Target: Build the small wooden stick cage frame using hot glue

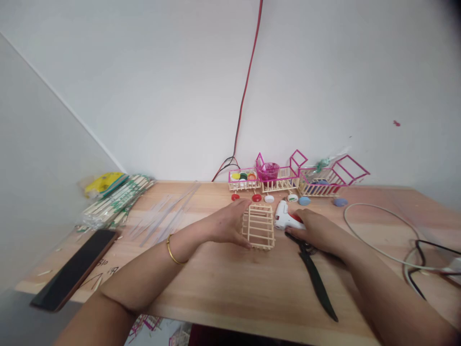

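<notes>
My left hand (228, 223) grips the left side of a small cage-like box made of wooden sticks (259, 227) that rests on the wooden table (230, 283). A gold bangle sits on that wrist. My right hand (317, 229) is closed over the handle of a white hot glue gun (284, 217), which lies just right of the stick box with its nozzle pointing away. Black scissors (317, 278) lie under and in front of my right hand.
Pink and natural stick carts with bottle caps (284, 180) line the back wall. Loose caps (304, 201) lie before them. Packs of sticks (115, 202) and a dark phone (75, 269) are at left. White and black cables (406, 245) loop at right.
</notes>
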Demonstrator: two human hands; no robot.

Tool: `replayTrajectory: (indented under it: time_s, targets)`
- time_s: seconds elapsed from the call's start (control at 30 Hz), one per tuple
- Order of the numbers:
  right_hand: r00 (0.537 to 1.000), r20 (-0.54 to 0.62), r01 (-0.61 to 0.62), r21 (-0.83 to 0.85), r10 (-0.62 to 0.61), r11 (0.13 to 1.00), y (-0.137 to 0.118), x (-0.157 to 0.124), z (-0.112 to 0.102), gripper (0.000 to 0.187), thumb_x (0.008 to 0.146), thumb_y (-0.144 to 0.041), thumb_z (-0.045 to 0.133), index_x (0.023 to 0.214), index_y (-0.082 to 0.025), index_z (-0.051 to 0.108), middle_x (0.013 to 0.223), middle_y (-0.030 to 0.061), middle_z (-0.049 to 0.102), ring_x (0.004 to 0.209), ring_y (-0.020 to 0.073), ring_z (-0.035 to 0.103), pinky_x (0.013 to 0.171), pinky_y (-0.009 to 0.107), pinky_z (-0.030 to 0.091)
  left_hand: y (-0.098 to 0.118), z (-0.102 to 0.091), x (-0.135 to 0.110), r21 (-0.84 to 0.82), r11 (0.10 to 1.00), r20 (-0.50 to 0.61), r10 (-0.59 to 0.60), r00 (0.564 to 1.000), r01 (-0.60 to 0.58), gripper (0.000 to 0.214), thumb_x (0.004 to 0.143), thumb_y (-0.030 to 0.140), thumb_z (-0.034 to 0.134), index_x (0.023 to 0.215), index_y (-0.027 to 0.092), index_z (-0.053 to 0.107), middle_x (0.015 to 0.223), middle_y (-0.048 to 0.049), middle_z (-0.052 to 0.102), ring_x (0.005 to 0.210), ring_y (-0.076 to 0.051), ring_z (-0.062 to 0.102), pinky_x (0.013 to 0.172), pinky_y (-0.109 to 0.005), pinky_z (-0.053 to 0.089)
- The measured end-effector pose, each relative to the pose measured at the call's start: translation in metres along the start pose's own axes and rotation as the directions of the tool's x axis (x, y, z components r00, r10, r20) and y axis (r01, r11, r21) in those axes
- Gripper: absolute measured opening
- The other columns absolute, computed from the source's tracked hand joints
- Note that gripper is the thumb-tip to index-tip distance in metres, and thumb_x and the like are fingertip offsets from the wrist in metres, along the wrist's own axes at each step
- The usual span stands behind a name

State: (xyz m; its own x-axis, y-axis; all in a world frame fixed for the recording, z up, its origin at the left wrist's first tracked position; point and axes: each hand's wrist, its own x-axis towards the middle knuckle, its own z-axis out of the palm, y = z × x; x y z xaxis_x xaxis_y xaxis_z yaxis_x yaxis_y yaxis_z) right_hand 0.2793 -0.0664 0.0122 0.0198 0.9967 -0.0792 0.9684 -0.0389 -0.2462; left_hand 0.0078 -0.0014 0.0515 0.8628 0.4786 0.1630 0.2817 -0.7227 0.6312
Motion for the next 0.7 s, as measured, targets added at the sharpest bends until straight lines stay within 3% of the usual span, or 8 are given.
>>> replayTrajectory:
  time_s: [0.27, 0.53, 0.7]
  targets:
    - [1.000, 0.003, 0.005, 0.003, -0.005, 1.000, 0.002, 0.000, -0.001, 0.039, 0.078, -0.045, 0.055, 0.103, -0.016, 0.062, 0.099, 0.0139, 0.069, 0.083, 0.0265, 0.064, 0.067, 0.031, 0.041, 0.005, -0.002, 0.002, -0.050, 0.998, 0.004, 0.024, 1.000, -0.024, 0.079, 0.056, 0.032, 0.079, 0.126, 0.020, 0.045, 0.124, -0.0114, 0.053, 0.117, -0.031, 0.049, 0.100, -0.046, 0.040]
    - [1.000, -0.001, 0.004, 0.001, -0.004, 1.000, 0.000, -0.001, -0.003, 0.038, 0.078, -0.045, 0.055, 0.102, -0.016, 0.063, 0.099, 0.0138, 0.070, 0.083, 0.0268, 0.064, 0.068, 0.031, 0.042, 0.004, -0.002, 0.003, -0.072, 0.996, -0.023, 0.057, 0.998, -0.059, 0.100, 0.051, 0.031, 0.082, 0.137, 0.020, 0.032, 0.134, -0.0140, 0.046, 0.124, -0.033, 0.043, 0.104, -0.048, 0.036]
    - [1.000, 0.011, 0.002, -0.006, -0.002, 1.000, -0.002, -0.002, -0.004, 0.040, 0.078, -0.045, 0.054, 0.103, -0.015, 0.063, 0.101, 0.0151, 0.070, 0.086, 0.0285, 0.064, 0.070, 0.032, 0.043, -0.003, 0.001, 0.003, -0.017, 0.999, 0.022, 0.028, 0.999, -0.028, 0.089, 0.052, 0.034, 0.081, 0.130, 0.019, 0.040, 0.127, -0.0134, 0.049, 0.120, -0.033, 0.045, 0.101, -0.047, 0.037]
